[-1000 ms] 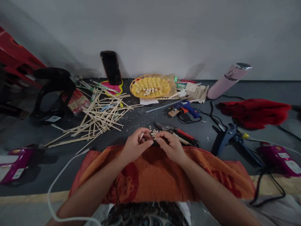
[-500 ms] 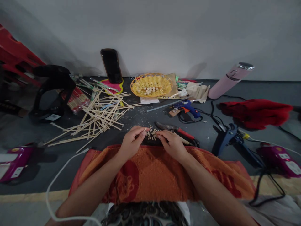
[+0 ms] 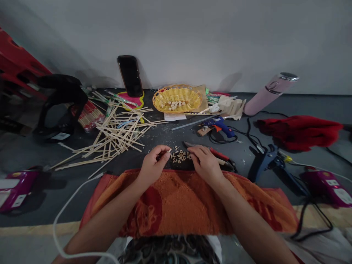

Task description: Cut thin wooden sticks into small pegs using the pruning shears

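Observation:
Between finger and thumb of my left hand (image 3: 154, 164) is a short piece of wooden stick (image 3: 169, 150), its pale end poking out. My right hand (image 3: 206, 163) is bent at the right edge of a small pile of cut stick pieces (image 3: 180, 156), thumb and forefinger close together. Whatever its fingertips may hold is too small to make out. Just behind that hand lie red-handled pliers (image 3: 220, 154), partly covered by it. Beyond the pile, a yellow woven basket (image 3: 165, 96) contains several small pale wooden bits (image 3: 176, 105).
Long wooden sticks (image 3: 118, 137) lie heaped at left, near a propped phone (image 3: 130, 76). At right are a blue glue gun (image 3: 224, 128), a blue cutter-like tool (image 3: 264, 165), a red cloth (image 3: 302, 132) and a pink flask (image 3: 271, 94). An orange towel (image 3: 187, 205) lies under my forearms.
My right hand has shifted right, away from my left hand, to the pile's right edge. More of the pile shows. My left hand has moved slightly left, still pinching the piece.

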### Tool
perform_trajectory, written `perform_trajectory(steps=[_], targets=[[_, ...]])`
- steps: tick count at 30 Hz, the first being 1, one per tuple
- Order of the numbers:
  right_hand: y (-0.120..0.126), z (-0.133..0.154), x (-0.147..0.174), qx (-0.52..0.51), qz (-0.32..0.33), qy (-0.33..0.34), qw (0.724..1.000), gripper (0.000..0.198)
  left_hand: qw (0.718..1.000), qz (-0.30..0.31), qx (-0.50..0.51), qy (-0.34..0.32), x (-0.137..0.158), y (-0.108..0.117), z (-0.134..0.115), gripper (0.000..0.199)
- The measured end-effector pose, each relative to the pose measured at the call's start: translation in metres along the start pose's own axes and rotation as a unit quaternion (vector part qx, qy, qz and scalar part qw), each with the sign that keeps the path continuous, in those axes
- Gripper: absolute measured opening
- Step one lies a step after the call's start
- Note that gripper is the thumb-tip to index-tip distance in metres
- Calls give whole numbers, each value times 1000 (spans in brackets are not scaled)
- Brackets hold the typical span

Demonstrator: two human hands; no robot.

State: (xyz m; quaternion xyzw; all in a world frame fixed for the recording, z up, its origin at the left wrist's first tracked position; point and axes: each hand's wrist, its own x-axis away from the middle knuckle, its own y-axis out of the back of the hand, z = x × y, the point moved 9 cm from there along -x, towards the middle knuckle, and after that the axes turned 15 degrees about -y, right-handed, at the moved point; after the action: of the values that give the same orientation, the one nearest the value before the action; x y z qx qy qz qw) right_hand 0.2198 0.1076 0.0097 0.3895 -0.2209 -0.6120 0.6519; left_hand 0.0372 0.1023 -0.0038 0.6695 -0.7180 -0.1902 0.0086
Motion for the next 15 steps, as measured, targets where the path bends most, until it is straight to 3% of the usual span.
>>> perform_trajectory(steps=[5,15], targets=[[-19,19,9,49,53,73,995,23,999,24,24,15,0,-7,2,24],[-27,23,8,79,70,61,993,17,998,38,31,29,2,-11,3,27]])
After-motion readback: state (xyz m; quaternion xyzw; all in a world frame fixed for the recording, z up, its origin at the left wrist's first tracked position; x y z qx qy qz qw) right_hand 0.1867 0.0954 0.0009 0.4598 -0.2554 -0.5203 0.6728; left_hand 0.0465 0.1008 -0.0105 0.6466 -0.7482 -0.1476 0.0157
